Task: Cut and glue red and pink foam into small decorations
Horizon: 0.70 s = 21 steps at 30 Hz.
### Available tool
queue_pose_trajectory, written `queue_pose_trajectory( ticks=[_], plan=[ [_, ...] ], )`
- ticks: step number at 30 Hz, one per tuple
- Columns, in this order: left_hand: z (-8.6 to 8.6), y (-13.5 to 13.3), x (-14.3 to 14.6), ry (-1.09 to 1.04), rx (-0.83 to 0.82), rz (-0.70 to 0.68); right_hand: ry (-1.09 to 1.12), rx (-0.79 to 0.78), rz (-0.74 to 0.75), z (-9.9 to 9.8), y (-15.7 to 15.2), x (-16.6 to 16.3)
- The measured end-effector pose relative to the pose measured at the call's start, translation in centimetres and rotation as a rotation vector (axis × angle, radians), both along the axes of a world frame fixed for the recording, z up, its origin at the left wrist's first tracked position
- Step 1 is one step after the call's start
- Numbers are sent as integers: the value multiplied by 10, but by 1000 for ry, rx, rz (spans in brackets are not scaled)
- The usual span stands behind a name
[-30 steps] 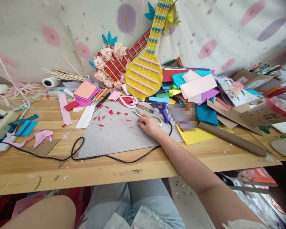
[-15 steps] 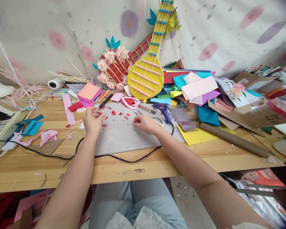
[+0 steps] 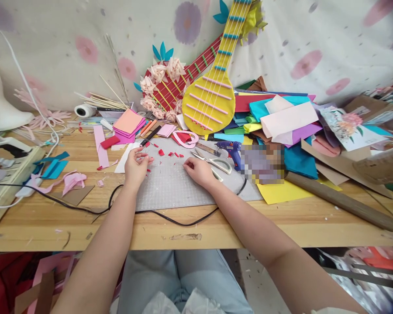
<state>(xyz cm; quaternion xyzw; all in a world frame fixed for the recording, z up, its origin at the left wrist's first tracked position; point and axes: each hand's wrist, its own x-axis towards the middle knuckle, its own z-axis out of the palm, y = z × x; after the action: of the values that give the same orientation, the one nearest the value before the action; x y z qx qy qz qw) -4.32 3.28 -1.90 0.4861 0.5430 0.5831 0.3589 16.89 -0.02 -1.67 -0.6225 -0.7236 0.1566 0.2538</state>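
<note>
Both hands rest on a grey cutting mat (image 3: pixel 173 187) strewn with small red paper scraps (image 3: pixel 169 154). My left hand (image 3: pixel 136 166) sits at the mat's left edge, its fingers pinched together around a small red scrap. My right hand (image 3: pixel 199 171) lies near the mat's middle with fingers curled down onto the surface; what they hold, if anything, is hidden. Scissors (image 3: pixel 216 162) lie just right of the right hand, and a blue glue gun (image 3: pixel 233 149) stands behind them. A black pen (image 3: pixel 150 135) lies beyond the left hand.
A black cable (image 3: pixel 170 218) loops along the mat's near edge. A yellow paper guitar (image 3: pixel 212 93) and a red one lean on the wall. Coloured paper sheets (image 3: pixel 281 117) pile up at right, a pink pad stack (image 3: pixel 127 124) at left, a wooden stick (image 3: pixel 340 200) at front right.
My left hand has come up from below the table onto the mat's left edge. My right hand has slid left, away from the scissors. The view has shifted slightly.
</note>
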Motion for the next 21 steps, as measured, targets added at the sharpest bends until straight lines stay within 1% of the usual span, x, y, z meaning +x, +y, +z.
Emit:
queue_pose_trajectory(
  ticks=[6,14,18,21],
  plan=[
    [-2,1,-5,-1,-11,19,-14,15,-26,-2,9,-2],
    [4,0,2,52,-19,-58,-13,23,-7,-2,8,-1],
    [6,-2,4,79,-26,-31,-9,27,-10,-3,9,-1],
    [3,-2,3,113,-30,8,-5,23,-15,-4,9,-1]
  ],
)
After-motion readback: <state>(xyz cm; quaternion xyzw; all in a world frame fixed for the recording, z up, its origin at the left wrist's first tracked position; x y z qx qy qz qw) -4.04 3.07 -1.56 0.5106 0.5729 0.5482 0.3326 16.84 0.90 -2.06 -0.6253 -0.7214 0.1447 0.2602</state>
